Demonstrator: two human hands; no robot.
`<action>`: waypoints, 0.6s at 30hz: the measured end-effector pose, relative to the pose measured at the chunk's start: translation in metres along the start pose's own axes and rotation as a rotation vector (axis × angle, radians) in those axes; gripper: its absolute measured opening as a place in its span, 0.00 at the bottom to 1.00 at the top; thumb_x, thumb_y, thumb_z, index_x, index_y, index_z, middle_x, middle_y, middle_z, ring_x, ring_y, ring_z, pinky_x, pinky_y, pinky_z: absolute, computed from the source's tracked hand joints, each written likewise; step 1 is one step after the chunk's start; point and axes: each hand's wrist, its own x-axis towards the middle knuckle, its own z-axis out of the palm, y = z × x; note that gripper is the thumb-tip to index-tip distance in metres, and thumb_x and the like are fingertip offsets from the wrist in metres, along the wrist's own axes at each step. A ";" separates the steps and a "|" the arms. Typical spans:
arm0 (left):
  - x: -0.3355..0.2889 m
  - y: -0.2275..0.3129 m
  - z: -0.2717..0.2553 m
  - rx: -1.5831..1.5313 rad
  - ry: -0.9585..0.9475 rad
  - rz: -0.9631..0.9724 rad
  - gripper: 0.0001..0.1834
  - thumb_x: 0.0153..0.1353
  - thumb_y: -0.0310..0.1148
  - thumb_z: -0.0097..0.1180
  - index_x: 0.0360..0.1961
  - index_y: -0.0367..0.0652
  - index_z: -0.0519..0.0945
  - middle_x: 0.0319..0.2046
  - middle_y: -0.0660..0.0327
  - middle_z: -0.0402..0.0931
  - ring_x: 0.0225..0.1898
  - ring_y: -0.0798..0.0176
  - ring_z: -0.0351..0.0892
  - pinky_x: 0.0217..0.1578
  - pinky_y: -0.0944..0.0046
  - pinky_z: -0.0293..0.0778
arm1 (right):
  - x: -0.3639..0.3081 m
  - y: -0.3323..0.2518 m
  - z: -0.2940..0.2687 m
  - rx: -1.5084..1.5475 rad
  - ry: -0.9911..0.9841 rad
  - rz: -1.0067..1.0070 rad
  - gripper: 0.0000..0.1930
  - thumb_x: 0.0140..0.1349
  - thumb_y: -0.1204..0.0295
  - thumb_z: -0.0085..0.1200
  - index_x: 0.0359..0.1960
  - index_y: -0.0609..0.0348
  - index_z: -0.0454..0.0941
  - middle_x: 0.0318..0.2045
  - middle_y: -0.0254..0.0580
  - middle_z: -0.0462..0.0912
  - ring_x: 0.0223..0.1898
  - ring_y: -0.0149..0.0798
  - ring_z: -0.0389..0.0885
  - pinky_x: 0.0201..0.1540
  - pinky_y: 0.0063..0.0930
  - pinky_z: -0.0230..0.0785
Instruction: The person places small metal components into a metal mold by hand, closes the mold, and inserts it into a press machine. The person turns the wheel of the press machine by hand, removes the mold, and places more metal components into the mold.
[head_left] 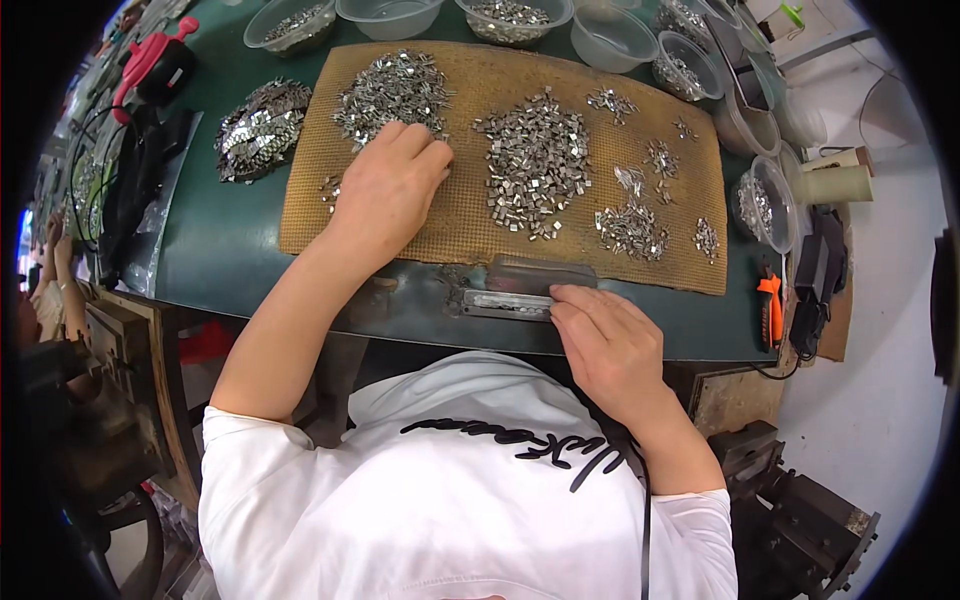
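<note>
My left hand [392,188] rests at the near edge of a pile of small silver metal pieces [395,90] on a tan woven mat [460,180]. Its fingers curl downward, and the fingertips are hidden. By the table's front edge lies a narrow metal holder with a slot [505,305], with small pieces in a row inside. My right hand [610,345] has its fingertips pressed together at the holder's right end; anything between them is too small to make out. A second pile of blocky metal pieces [538,165] lies mid-mat, between my hands.
Smaller heaps of pieces [633,230] dot the mat's right side. Plastic tubs [613,38] line the far and right edges. A shiny metal heap [262,130] sits left of the mat. Orange-handled pliers [769,305] lie at right. Another person's arm [68,285] shows far left.
</note>
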 end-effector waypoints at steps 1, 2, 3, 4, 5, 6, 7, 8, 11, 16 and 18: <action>0.000 0.000 -0.004 -0.012 -0.010 -0.002 0.08 0.58 0.26 0.65 0.38 0.41 0.81 0.36 0.57 0.75 0.43 0.49 0.76 0.45 0.53 0.75 | 0.001 -0.002 -0.003 0.001 -0.015 -0.013 0.10 0.54 0.79 0.61 0.39 0.62 0.83 0.45 0.45 0.87 0.46 0.45 0.88 0.51 0.38 0.81; 0.002 -0.006 -0.007 0.019 0.003 0.002 0.08 0.58 0.26 0.65 0.38 0.41 0.81 0.36 0.57 0.75 0.43 0.49 0.76 0.45 0.53 0.75 | 0.005 -0.002 -0.003 0.007 0.011 -0.033 0.10 0.54 0.79 0.61 0.39 0.62 0.83 0.45 0.45 0.87 0.46 0.45 0.88 0.51 0.38 0.81; 0.001 -0.008 -0.006 0.004 0.011 0.027 0.08 0.57 0.26 0.65 0.37 0.42 0.81 0.35 0.57 0.75 0.43 0.49 0.76 0.45 0.53 0.75 | 0.004 -0.004 -0.005 -0.016 0.017 -0.051 0.10 0.55 0.79 0.61 0.40 0.63 0.83 0.47 0.46 0.87 0.48 0.46 0.88 0.53 0.39 0.80; 0.002 -0.010 -0.006 -0.012 0.018 0.052 0.08 0.56 0.26 0.65 0.37 0.42 0.80 0.35 0.57 0.75 0.42 0.49 0.76 0.45 0.53 0.75 | 0.004 -0.007 -0.006 -0.039 0.023 -0.068 0.11 0.55 0.79 0.60 0.42 0.64 0.84 0.49 0.47 0.87 0.49 0.47 0.88 0.54 0.40 0.80; -0.002 -0.004 -0.005 -0.032 0.008 0.049 0.09 0.55 0.26 0.66 0.36 0.42 0.80 0.35 0.57 0.74 0.42 0.49 0.76 0.45 0.53 0.75 | -0.002 -0.009 -0.009 -0.031 0.035 -0.082 0.11 0.55 0.79 0.60 0.42 0.64 0.84 0.49 0.47 0.87 0.49 0.47 0.88 0.54 0.40 0.80; -0.004 -0.001 -0.004 -0.055 0.005 0.039 0.09 0.55 0.26 0.65 0.37 0.42 0.79 0.35 0.57 0.74 0.42 0.49 0.76 0.45 0.53 0.75 | -0.009 -0.010 -0.012 -0.044 0.008 -0.076 0.12 0.55 0.79 0.60 0.43 0.65 0.84 0.50 0.48 0.87 0.50 0.48 0.87 0.55 0.41 0.80; -0.007 0.000 -0.006 -0.078 0.003 0.028 0.09 0.55 0.26 0.65 0.37 0.42 0.79 0.35 0.56 0.74 0.42 0.48 0.76 0.45 0.53 0.75 | -0.012 -0.011 -0.013 -0.056 -0.019 -0.071 0.13 0.56 0.79 0.60 0.44 0.66 0.85 0.51 0.49 0.87 0.51 0.48 0.87 0.56 0.42 0.79; -0.007 0.001 -0.006 -0.061 0.017 0.021 0.09 0.55 0.26 0.65 0.37 0.42 0.79 0.35 0.56 0.74 0.42 0.48 0.76 0.45 0.53 0.75 | -0.012 -0.009 -0.014 -0.026 -0.026 -0.051 0.13 0.57 0.80 0.61 0.45 0.65 0.85 0.51 0.49 0.87 0.51 0.48 0.87 0.57 0.43 0.79; -0.014 -0.002 -0.018 -0.061 0.045 -0.032 0.11 0.53 0.26 0.66 0.38 0.41 0.79 0.36 0.56 0.75 0.43 0.48 0.75 0.46 0.53 0.75 | 0.004 -0.005 -0.008 0.090 -0.031 -0.084 0.13 0.58 0.80 0.62 0.45 0.65 0.84 0.50 0.49 0.87 0.51 0.49 0.87 0.56 0.44 0.79; -0.047 -0.002 -0.105 -0.112 -0.001 -0.031 0.06 0.53 0.29 0.57 0.28 0.37 0.82 0.29 0.48 0.82 0.37 0.40 0.83 0.40 0.45 0.80 | 0.023 -0.091 -0.033 0.086 -0.059 -0.099 0.11 0.62 0.81 0.59 0.46 0.66 0.83 0.50 0.54 0.87 0.49 0.56 0.86 0.55 0.47 0.78; -0.044 0.020 -0.092 -0.302 0.089 0.028 0.06 0.56 0.28 0.56 0.31 0.37 0.80 0.30 0.48 0.81 0.37 0.41 0.83 0.40 0.46 0.79 | -0.004 -0.078 -0.032 -0.025 0.034 -0.184 0.07 0.66 0.79 0.56 0.44 0.66 0.82 0.46 0.55 0.86 0.47 0.56 0.86 0.52 0.48 0.77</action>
